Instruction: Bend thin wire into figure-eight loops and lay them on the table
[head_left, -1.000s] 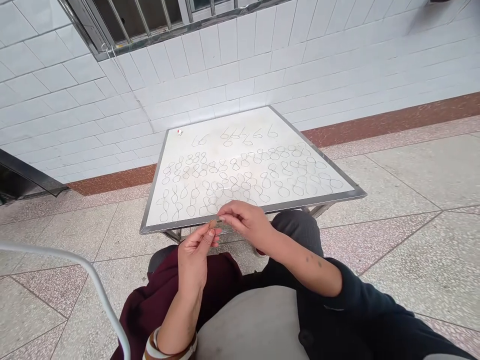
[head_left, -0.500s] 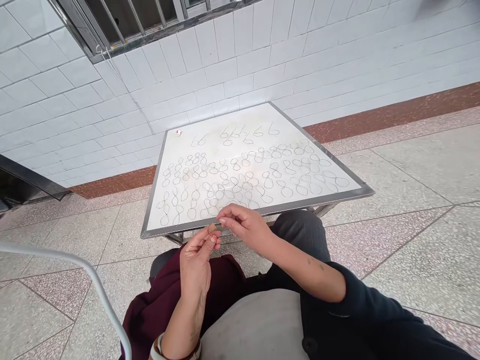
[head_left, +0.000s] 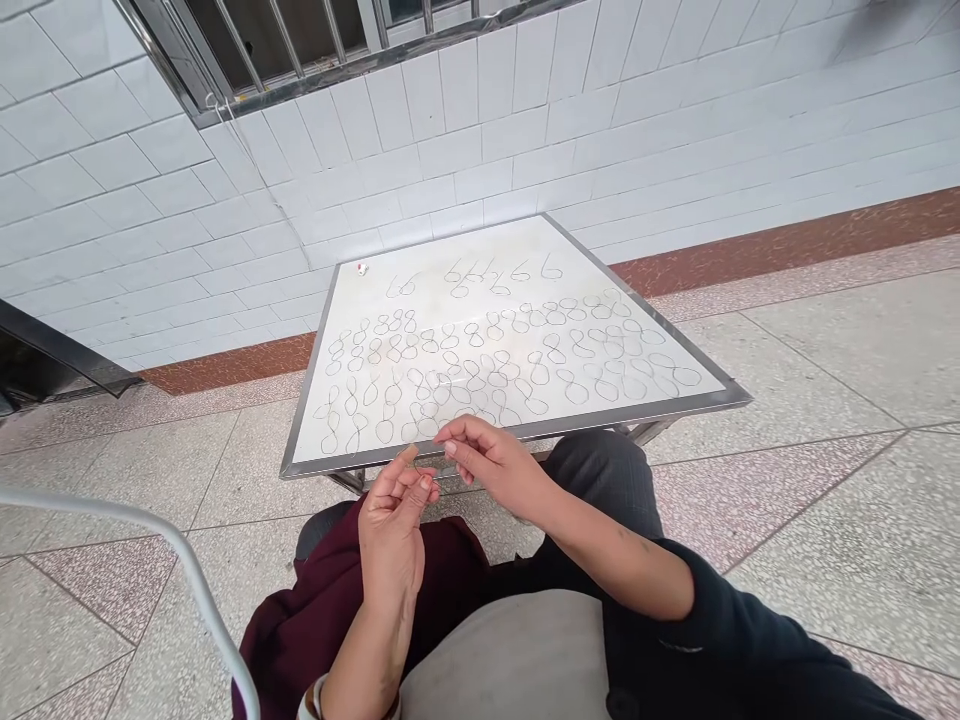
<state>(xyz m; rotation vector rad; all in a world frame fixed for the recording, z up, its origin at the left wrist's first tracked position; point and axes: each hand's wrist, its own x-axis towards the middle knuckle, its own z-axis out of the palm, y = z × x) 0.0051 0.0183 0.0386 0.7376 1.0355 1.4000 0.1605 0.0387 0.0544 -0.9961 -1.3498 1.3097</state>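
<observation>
Two hands at lower centre: we record the left hand (head_left: 391,530) with fingers half-curled, the right hand (head_left: 491,465) with fingertips pinched beside it, any grasp undeterminable.

One head-worn camera (head_left: 480,360) looks forward and down over the person's lap (head_left: 510,650) at a steel-edged table (head_left: 637,418) and tiled wall (head_left: 450,170).

White glazed wall tiles (head_left: 450,170) rose above a reddish-brown skirting band (head_left: 787,237). A steel-barred window (head_left: 300,50) was set high in the wall. The terrazzo floor (head_left: 847,520) carried pink triangular inlays (head_left: 750,490).
</observation>
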